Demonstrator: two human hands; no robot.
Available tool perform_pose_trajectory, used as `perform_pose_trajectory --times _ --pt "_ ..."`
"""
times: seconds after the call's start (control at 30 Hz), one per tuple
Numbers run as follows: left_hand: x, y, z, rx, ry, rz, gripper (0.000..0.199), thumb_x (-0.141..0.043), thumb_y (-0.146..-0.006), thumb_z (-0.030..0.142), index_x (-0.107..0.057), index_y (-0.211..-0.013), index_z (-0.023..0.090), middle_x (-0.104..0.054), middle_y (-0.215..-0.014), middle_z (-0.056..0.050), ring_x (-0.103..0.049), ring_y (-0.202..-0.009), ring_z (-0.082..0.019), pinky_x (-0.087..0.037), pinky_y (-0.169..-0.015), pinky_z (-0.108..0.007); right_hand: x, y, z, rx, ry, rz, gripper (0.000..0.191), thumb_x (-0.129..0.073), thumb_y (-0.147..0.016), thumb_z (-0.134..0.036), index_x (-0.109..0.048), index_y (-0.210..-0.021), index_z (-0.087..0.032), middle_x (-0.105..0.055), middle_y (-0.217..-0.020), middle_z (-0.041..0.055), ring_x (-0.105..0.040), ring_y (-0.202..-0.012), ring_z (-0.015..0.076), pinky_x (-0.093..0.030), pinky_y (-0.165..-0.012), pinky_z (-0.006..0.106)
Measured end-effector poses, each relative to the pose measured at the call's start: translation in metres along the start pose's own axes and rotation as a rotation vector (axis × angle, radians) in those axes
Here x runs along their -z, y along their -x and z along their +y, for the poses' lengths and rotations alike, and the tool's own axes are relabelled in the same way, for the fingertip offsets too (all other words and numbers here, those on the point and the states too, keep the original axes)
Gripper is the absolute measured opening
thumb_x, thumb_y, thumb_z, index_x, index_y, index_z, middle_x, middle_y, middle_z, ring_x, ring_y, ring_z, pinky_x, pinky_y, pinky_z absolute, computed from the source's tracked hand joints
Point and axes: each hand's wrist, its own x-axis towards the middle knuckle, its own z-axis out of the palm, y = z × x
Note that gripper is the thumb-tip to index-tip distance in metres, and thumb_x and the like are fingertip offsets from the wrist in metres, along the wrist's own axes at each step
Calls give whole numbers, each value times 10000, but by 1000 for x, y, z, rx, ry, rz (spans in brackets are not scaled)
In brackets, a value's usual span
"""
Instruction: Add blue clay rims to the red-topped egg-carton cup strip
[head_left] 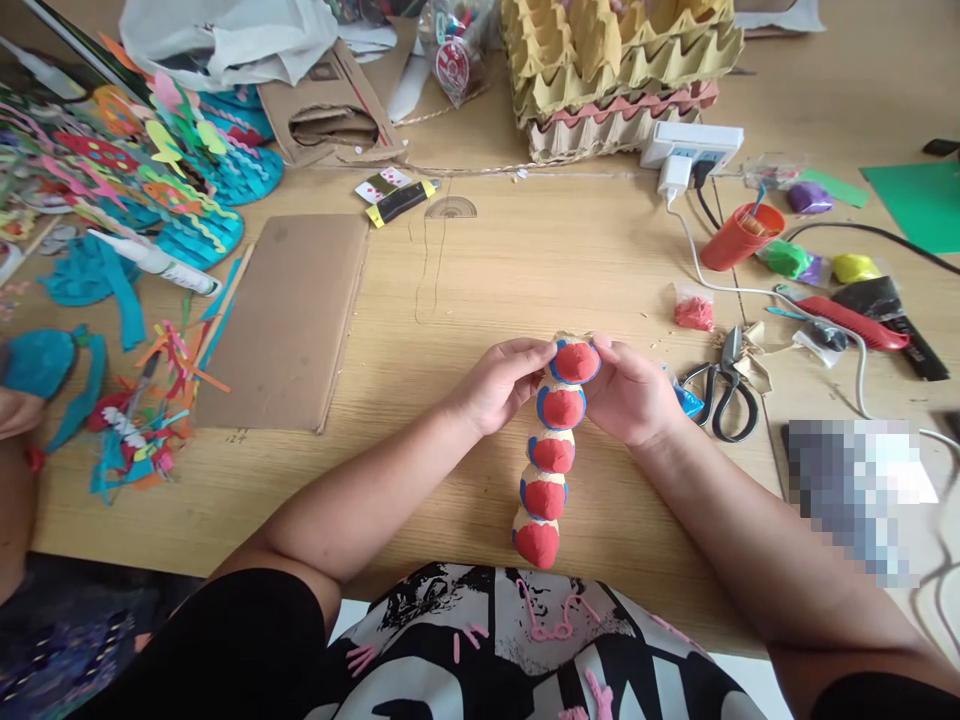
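Both of my hands grip the far end of a strip of egg carton cups [553,455] covered in red clay with blue edging. Bare tan carton shows between its several domes. My left hand [510,380] pinches the top cup from the left, thumb along its side. On the opposite side, my right hand [630,395] closes on the same cup with the thumb near its upper edge. The strip runs from my fingers down toward my chest, above the near part of the table.
Scissors [724,390] and a red clay packet [694,308] lie right of my hands. Further back are an orange cup [742,237], a power strip [694,145] and stacked egg trays [615,80]. Leftward sit a cardboard sheet [281,320], paper scraps and another person's arm [19,450].
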Motion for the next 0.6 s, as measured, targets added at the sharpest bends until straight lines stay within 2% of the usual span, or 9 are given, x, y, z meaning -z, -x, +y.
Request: perform_pose_trajectory --times 0.17,0.4,0.6 --pt "-2 1 1 56 52 -19 369 -844 -797 511 -739 -816 158 -703 -782 -23 -635 -699 -139 -489 -662 -268 3 0 -3 -56 50 -9 206 -804 -783 -417 -694 -752 -245 -760 -794 -8 -649 -729 182 -535 -715 325" --pt "-6 1 1 107 128 8 305 -837 -804 446 -726 -829 162 -692 -767 -21 -609 -686 -144 -461 -657 -281 2 -1 -7 -115 150 -57 268 -774 -799 -501 -739 -815 -236 -780 -792 16 -672 -720 205 -538 -704 347" --pt "-6 1 2 147 121 49 316 -832 -796 438 -703 -823 150 -679 -768 -25 -588 -697 -144 -454 -687 -278 6 -1 -8 -124 150 -44 225 -754 -799 -452 -694 -787 -236 -772 -764 10 -657 -696 198 -521 -703 350"
